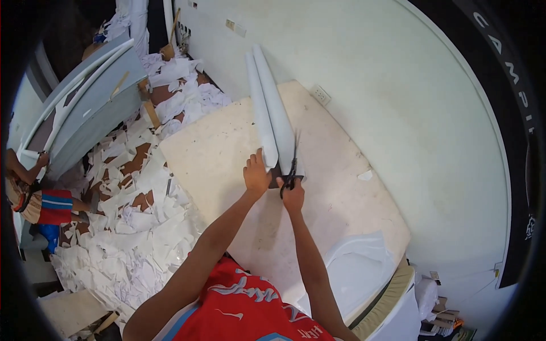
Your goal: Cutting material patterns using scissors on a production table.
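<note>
Two long pale rolls (pixel 263 108) of sheet material lie side by side on a cream foam slab (pixel 219 131), their far ends towards the wall. At their near end shows a dark patch (pixel 276 176). My left hand (pixel 257 175) rests with fingers stretched out against the near end of the left roll. In my right hand (pixel 292 193) is a pair of black-handled scissors (pixel 295 165), its blades pointing away from me along the right roll. Whether the blades touch the roll, I cannot tell.
White scraps (pixel 131 238) cover the floor on the left. Beyond them a person (pixel 42 199) stands at a grey-blue table (pixel 96 96) bearing long rolls. A translucent sheet (pixel 358 270) lies on the slab's near right, with a wall (pixel 387 85) along the right.
</note>
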`<state>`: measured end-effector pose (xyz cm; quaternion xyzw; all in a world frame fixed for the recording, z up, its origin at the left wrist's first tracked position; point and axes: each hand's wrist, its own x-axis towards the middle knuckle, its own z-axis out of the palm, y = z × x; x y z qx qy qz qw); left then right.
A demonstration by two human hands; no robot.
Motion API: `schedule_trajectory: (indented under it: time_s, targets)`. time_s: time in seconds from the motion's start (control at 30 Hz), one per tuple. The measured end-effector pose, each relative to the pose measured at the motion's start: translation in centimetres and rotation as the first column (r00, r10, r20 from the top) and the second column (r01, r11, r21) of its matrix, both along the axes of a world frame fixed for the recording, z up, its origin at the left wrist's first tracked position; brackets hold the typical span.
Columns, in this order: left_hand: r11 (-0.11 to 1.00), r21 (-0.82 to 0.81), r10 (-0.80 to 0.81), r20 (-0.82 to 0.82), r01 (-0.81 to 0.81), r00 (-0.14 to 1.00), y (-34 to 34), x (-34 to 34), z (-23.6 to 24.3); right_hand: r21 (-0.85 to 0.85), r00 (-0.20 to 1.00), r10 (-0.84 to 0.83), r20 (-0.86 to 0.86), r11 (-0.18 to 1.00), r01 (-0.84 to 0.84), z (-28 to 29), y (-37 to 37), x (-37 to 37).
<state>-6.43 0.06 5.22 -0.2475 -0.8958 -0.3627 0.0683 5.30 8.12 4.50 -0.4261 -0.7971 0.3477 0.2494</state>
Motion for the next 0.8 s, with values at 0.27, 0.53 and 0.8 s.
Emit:
schedule_trajectory:
  time_s: [0.27, 0.53, 0.8]
  targets:
    - [0.933, 0.351, -0.300, 0.635, 0.079, 0.712, -11.4, 5.4, -3.9, -0.001, 0.972, -0.197, 0.129, 0.980, 0.199, 0.7, -11.9, 8.9]
    - [0.881, 0.096, -0.043, 0.991, 0.464, -0.125, -22.8, 2.6, -0.4, -0.088, 0.987, -0.034, 0.160, 0.995, 0.048, 4.1, -17.8, 13.2]
    - [0.417, -0.104, -0.903, 0.064, 0.903, 0.425, -17.9, 4.0, 4.8, -0.235, 0.997, -0.022, -0.074, 0.972, 0.004, -0.8, -16.6, 10.6]
